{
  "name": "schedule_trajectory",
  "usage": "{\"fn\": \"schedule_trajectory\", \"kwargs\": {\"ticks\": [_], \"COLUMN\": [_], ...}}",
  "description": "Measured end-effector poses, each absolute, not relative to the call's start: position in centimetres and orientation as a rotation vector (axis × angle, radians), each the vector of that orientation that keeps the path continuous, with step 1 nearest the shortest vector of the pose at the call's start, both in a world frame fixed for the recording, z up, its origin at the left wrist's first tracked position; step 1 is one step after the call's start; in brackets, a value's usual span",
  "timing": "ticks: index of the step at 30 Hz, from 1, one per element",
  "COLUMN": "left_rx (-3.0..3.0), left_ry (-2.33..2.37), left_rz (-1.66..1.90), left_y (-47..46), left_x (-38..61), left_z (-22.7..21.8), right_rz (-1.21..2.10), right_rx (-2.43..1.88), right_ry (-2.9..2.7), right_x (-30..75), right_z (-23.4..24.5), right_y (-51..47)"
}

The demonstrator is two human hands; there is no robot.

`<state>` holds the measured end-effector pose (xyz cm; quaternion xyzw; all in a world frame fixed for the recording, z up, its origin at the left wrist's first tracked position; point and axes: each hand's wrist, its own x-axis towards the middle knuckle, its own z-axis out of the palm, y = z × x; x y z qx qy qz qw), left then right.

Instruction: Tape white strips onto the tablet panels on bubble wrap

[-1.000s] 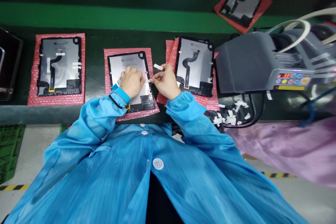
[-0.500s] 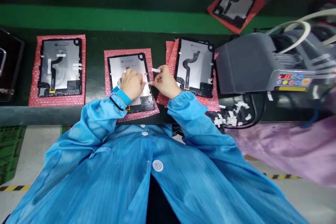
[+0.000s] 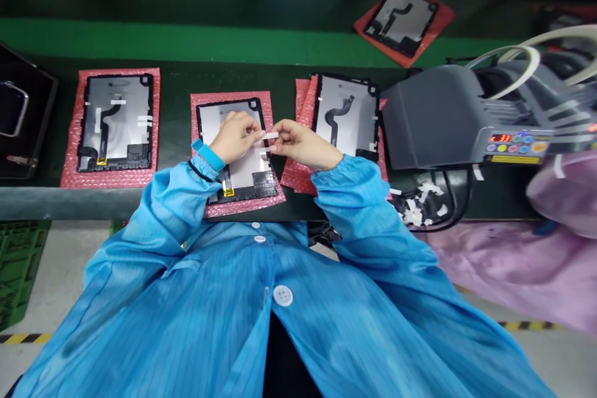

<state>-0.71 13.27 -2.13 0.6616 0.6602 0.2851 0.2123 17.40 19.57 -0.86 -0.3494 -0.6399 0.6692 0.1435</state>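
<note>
A tablet screen assembly [image 3: 242, 168], back side up with a silvery panel and black frame, lies on pink bubble wrap [image 3: 219, 211] in front of me. Over its upper part, my left hand [image 3: 237, 137] pinches one end of a short white tape strip [image 3: 271, 135]. The strip's other end meets the curled fingers of my right hand [image 3: 301, 144], at the assembly's right edge. Below the strip, a small white tape piece shows by the right thumb on that edge. My left hand hides the middle of the panel.
Similar screen assemblies lie on pink wrap at left [image 3: 121, 124], right [image 3: 345, 112] and far right [image 3: 401, 18]. A grey tape dispenser [image 3: 433, 118] with a lit display stands at right. White tape scraps [image 3: 415, 211] lie below it. A black case [image 3: 23, 112] is at far left.
The strip that stuck up from my right hand now spans between both hands, its left end in my left fingers. My left hand has risen slightly off the panel. The view has shifted slightly.
</note>
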Motion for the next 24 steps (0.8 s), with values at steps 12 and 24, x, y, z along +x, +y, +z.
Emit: {"fn": "schedule_trajectory", "kwargs": {"ticks": [12,24], "left_rx": [1.710,1.738], "left_ry": [1.966,2.119], "left_rz": [0.475,0.237], "left_y": [13.5,12.6], "left_x": [0.1,1.8], "left_z": [-1.4,-1.1], "right_rz": [1.319,0.987], "right_rx": [-1.286,-1.352], "right_ry": [-2.185,-2.420], "right_x": [16.1,15.3], "right_z": [-1.5,-3.5], "right_y": [20.0,20.3]}}
